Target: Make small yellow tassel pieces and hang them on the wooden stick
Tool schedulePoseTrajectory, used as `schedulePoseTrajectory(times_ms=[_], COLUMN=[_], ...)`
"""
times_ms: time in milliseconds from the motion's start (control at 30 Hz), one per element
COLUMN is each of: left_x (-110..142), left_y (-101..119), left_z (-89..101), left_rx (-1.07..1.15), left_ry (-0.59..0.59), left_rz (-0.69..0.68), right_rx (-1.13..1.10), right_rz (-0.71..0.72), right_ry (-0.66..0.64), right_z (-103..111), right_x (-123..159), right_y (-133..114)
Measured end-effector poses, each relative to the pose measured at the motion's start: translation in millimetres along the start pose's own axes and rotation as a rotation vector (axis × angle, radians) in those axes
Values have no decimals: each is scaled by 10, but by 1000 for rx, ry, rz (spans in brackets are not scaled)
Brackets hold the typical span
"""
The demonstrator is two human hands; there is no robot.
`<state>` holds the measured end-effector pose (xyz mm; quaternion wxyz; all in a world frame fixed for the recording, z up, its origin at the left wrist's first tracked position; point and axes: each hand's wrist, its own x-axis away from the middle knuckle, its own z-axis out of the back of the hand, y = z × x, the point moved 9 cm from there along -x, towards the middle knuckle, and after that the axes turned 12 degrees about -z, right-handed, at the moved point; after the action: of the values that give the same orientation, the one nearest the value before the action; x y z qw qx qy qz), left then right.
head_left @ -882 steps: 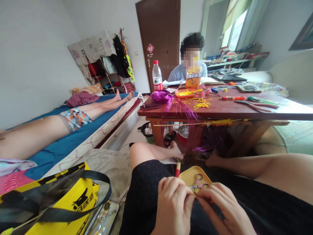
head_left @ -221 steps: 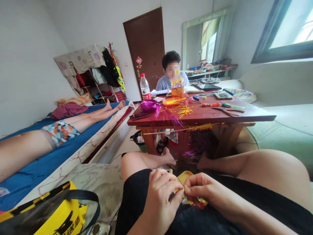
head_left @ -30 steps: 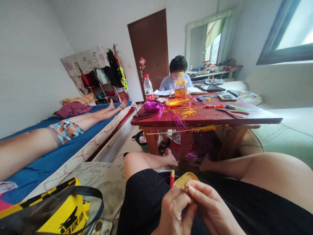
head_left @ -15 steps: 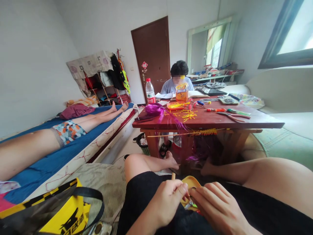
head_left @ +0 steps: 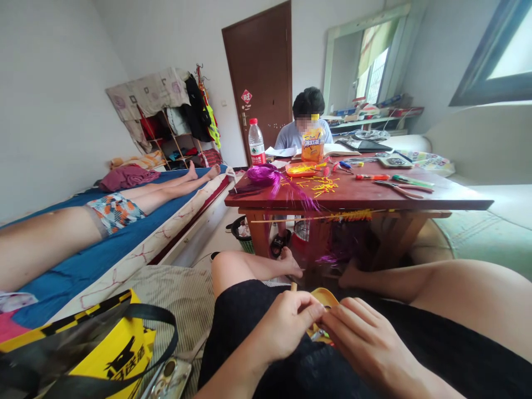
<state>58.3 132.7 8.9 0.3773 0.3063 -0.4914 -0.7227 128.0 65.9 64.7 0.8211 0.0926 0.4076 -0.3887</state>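
Over my lap, my left hand (head_left: 293, 321) is closed, and the end of a tan, stick-like piece (head_left: 293, 286) pokes up above its knuckles. My right hand (head_left: 357, 335) meets it from the other side, fingers bent and pressed together at the tips. Whatever is pinched between the two sets of fingertips is too small and covered to make out. Just behind the fingers sits a yellow tray (head_left: 325, 296) on the black clothing, partly hidden by my hands. Small shiny and coloured bits show in it.
Ahead stands a red-brown table (head_left: 266, 199) with purple strands (head_left: 264, 176), yellow pieces (head_left: 326, 185), pliers (head_left: 401, 188) and bottles (head_left: 256, 145). A person (head_left: 307, 111) sits behind it. Another person lies on the bed (head_left: 70, 277) at left. A yellow bag (head_left: 120, 346) is beside me.
The view has tilted slightly, shifting the room upward in the picture. My hands stay together over the tray, with the right fingers moved a little at the pinch.
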Motion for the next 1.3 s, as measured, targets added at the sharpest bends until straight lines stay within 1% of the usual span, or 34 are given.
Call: schedulePoseTrajectory(times_ms=[33,100,167,200,233,300,367,433,500,533,567,667,733,767,833,867,933,1000,1033,1100,1200,1233,1300], left_x=[0,8,26,36,47,85,147,194,207,197,180,129,131,143,181,200,228,239,240,240,242,243,246], left_y=[-23,-74,-88,-56,9,216,423,514,523,505,472,293,186,160,136,126,84,25,-3,-39,-60,-64,-76], left_z=[-9,3,37,66,97,115,31,-92,-156,-148,-107,70,88,63,3,-16,-39,-63,-72,-83,-88,-94,-110], left_rx=[68,178,175,105,-13,-332,-628,-782,-821,-800,-751,-481,-311,-256,-173,-127,-12,111,158,220,281,308,372], left_ry=[9,68,141,177,210,260,276,254,238,240,255,289,231,184,111,100,114,136,147,164,189,194,204], left_rz=[13,50,58,27,-31,-209,-409,-547,-602,-589,-546,-299,-150,-107,-60,-47,-21,11,26,44,64,73,96], right_rx=[13,35,30,2,-47,-190,-347,-465,-536,-560,-574,-571,-542,-527,-520,-528,-565,-610,-627,-644,-631,-611,-534], right_rz=[1,1,-14,-35,-73,-190,-315,-405,-460,-483,-506,-557,-546,-530,-515,-528,-609,-726,-776,-830,-828,-800,-679], right_ry=[-1,-10,-15,-19,-36,-114,-227,-293,-333,-349,-360,-360,-327,-313,-296,-304,-345,-384,-393,-389,-391,-373,-271], right_z=[-4,-16,-15,-9,-11,-58,-158,-240,-305,-330,-348,-345,-296,-271,-239,-244,-288,-347,-367,-384,-382,-357,-233], right_x=[4,7,-6,-20,-37,-60,-33,31,104,135,157,166,132,113,92,95,130,193,223,266,295,284,211], right_y=[3,8,19,33,61,147,229,287,328,347,368,423,429,420,403,403,434,485,505,522,504,492,449])
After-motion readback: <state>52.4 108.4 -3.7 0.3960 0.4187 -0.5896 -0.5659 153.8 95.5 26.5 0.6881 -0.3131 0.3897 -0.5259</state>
